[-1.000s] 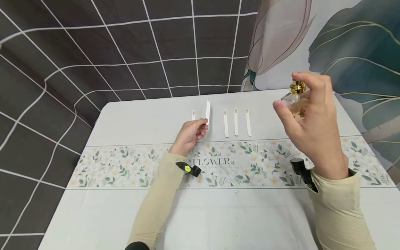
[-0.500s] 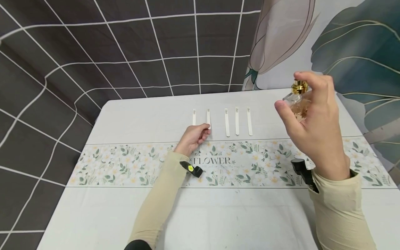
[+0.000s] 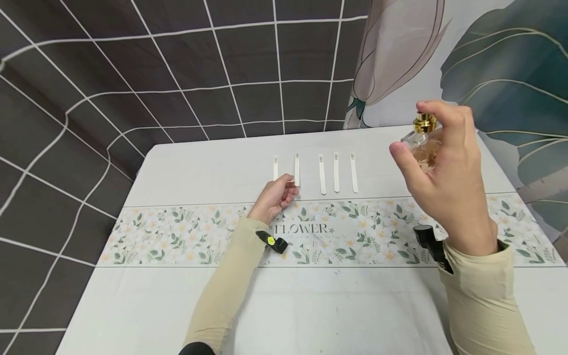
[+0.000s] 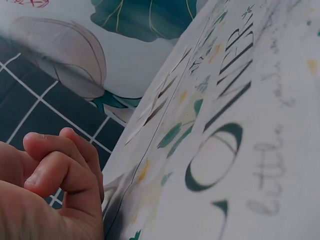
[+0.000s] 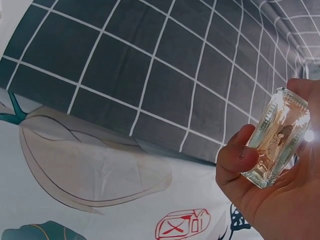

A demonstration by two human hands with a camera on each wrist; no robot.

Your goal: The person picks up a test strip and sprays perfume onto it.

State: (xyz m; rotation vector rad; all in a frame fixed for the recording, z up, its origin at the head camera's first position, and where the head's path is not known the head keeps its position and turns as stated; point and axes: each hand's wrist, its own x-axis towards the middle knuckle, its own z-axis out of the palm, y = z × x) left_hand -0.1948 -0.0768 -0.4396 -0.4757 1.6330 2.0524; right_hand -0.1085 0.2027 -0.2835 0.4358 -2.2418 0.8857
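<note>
Clear glass and gold up in the air here: the right hand (image 3: 457,172) has its fingers wrapped around a perfume bottle (image 3: 419,148) with peachy liquid in it, index fingertip sitting on the gold sprayer (image 3: 424,122). It's held above the right side of the table, well apart from the strips.

Over by the middle, the left hand (image 3: 275,195) is just loosely curled, nothing in its fingers. Its thumb tip is right beside the near end of one slim white strip (image 3: 297,165); can't tell if they actually touch. Another, the leftmost strip (image 3: 275,165), lies flat with its near end hidden behind that hand. Three more strips (image 3: 336,172) lie side by side to the right, small dark print on their far ends.

All five are on a white tablecloth (image 3: 284,305), just beyond a floral band (image 3: 159,234) that reads FLOWER. Behind it hangs a dark cloth with a white grid (image 3: 257,59).
</note>
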